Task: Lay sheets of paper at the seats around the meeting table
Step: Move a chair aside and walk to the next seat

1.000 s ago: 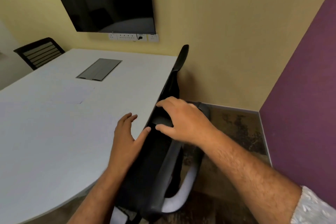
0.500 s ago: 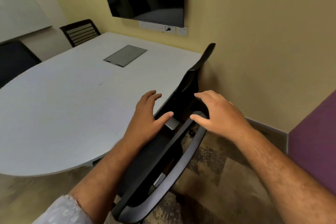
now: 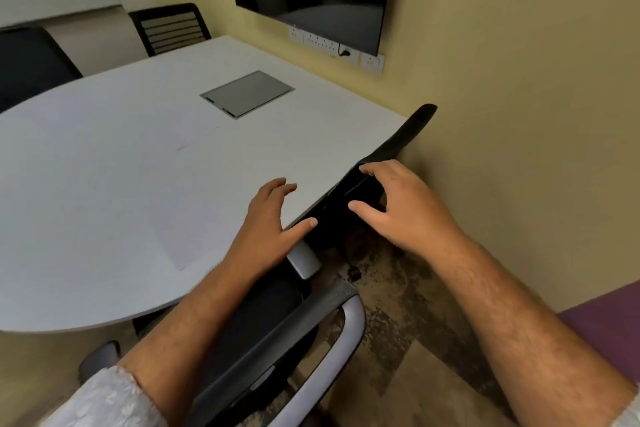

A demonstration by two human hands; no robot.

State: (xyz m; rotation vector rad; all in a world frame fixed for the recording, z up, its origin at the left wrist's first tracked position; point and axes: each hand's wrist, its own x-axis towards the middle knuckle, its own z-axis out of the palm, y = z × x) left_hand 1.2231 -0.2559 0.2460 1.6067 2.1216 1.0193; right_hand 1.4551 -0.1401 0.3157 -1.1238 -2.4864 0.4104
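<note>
1. Our left hand (image 3: 268, 222) lies flat, fingers spread, at the worktop (image 3: 121, 166) edge.
2. Our right hand (image 3: 398, 204) hovers open-fingered over the chair (image 3: 277, 333).
3. One sheet (image 3: 180, 236) lies at nine o'clock of the left hand; three chairs show.

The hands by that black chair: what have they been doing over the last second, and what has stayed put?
The right hand let go of the near armrest and moved forward to the black chair by the wall. The left hand stayed open at the table edge. The view swung, bringing more far chairs into sight. The sheet of paper and the grey hatch lie unmoved.
</note>
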